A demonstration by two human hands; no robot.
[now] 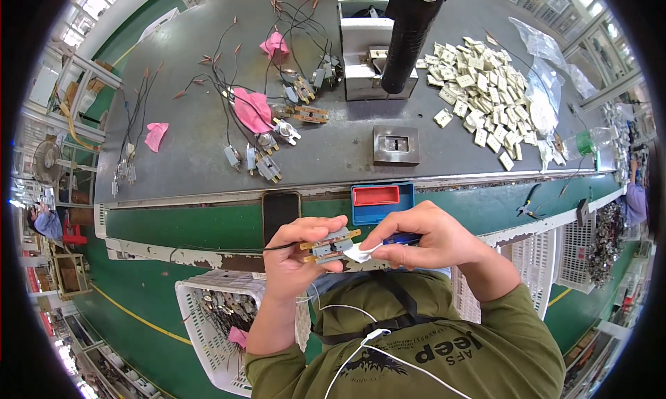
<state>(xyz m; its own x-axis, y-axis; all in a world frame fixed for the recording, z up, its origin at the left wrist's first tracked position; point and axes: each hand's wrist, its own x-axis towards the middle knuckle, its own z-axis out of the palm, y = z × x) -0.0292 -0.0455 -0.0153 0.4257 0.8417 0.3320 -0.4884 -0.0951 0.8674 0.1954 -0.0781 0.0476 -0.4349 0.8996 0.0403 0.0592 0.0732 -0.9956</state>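
Note:
My left hand is closed around a small grey electrical part with brass-coloured terminals, held just in front of the bench edge. A thin dark wire runs off it to the left. Thumb and fingers of my right hand pinch a small white piece against the part's right end; whether it is cloth, paper or plastic I cannot tell. A blue handle-like object shows between the right fingers, its ends hidden by the hand. Just beyond my hands sits a blue tray with a red tray in it.
A dark phone lies by the tray. On the bench are a metal block, a black cylinder over a fixture, cream blocks, wired parts and pink scraps. Pliers lie right; a white basket stands left.

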